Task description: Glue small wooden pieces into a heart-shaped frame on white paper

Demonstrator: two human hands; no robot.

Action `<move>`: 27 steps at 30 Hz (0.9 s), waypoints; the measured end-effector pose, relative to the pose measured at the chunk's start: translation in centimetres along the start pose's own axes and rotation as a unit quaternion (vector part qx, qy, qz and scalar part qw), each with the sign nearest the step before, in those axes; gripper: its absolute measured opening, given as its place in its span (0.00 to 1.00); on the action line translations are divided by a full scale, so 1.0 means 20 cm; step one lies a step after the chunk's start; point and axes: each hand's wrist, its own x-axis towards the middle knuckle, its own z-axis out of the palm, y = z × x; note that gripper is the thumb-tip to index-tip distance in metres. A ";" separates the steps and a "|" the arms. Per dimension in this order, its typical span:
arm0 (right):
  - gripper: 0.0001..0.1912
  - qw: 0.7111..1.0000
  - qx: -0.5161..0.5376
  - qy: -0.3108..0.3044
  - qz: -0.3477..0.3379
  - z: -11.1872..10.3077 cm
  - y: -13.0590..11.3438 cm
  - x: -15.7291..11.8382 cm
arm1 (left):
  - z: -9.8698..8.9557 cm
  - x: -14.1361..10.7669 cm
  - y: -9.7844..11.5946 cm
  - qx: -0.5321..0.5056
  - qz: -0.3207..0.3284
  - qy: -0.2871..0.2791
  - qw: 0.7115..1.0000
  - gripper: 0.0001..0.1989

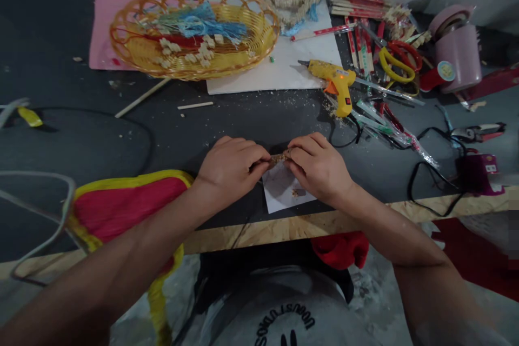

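Near the table's front edge, my left hand (233,165) and my right hand (318,165) face each other, fingers pinched. Between them they hold a small, narrow brownish piece with a bumpy surface (279,158), one end in each hand. Its exact kind is too small to make out, and my fingers cover both ends. Below it lies a white sheet of paper (278,194), with a small brownish bit (295,193) on it. My right hand partly covers the paper.
A wicker basket (259,46) holds blue tassels and small pale pieces. To its right are a yellow glue gun (343,86), yellow-handled scissors (395,67), wrapped chopsticks (359,5), pliers (478,132) and a pink tape holder (460,57). A red and yellow fabric piece (130,203) lies left.
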 end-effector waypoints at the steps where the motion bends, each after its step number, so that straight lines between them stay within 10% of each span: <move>1: 0.10 1.000 -0.001 0.001 0.000 0.00 0.00 0.00 | 0.00 0.00 0.00 -0.001 0.000 0.000 1.000 0.08; 27: 0.13 1.000 0.014 -0.018 -0.003 -0.02 0.01 0.00 | -0.04 -0.01 -0.02 -0.049 0.001 -0.033 0.998 0.09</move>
